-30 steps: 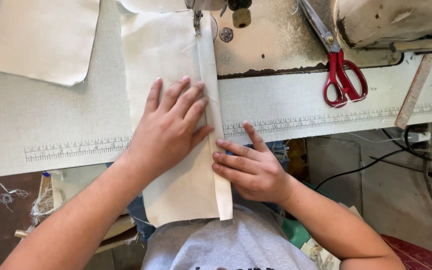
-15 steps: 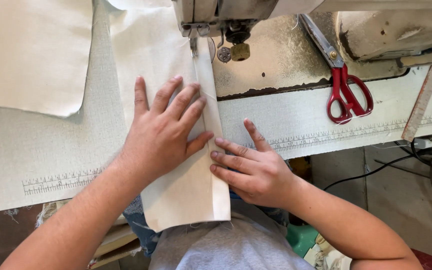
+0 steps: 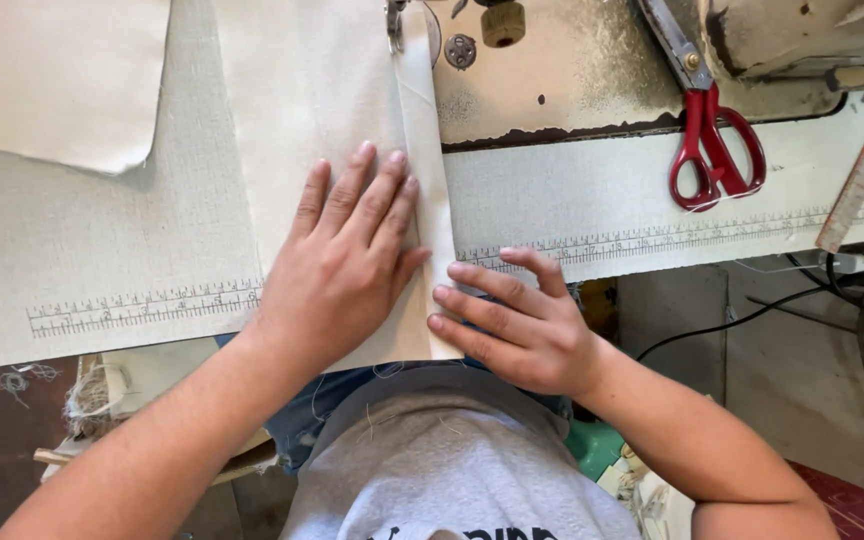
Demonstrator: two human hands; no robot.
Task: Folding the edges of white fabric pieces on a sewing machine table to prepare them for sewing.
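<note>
The left hand (image 3: 347, 265) lies flat, fingers together, pinning the folded cream fabric panel (image 3: 322, 130) to the counter (image 3: 102, 260). The right hand (image 3: 517, 320), fingers slightly apart, steadies its folded edge below the sewing machine's needle at the frame's top centre.

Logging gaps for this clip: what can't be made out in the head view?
- Needle and presser foot of the sewing machine: cut off by the top edge.
- Cloth under the left hand: covered by the palm.
- Right hand fingertips: whether they press the folded strip or only touch its edge.
- Scissors blade tips: cut off at the top edge.
</note>
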